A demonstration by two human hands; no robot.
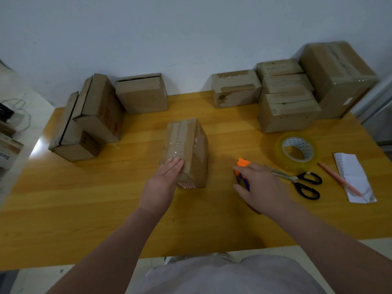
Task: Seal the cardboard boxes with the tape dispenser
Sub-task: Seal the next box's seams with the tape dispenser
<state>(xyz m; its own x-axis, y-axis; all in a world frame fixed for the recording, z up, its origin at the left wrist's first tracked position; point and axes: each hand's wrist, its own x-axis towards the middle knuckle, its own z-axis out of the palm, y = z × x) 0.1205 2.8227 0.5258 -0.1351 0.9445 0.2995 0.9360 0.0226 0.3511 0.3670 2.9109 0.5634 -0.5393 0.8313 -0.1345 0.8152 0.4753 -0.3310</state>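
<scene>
A small cardboard box point(186, 145) lies in the middle of the yellow wooden table point(106, 209), with clear tape along its top seam. My left hand point(163, 181) rests flat on the box's near end, fingers straight. My right hand point(261, 187) grips an orange and blue tape dispenser point(242, 166) on the table just right of the box; most of the dispenser is hidden under the hand.
Several open boxes point(95, 115) stand at the back left. Several taped boxes point(290, 98) are stacked at the back right. A roll of clear tape point(297, 149), black-handled scissors point(301, 181), a pink pencil point(339, 179) and a folded paper point(354, 177) lie on the right.
</scene>
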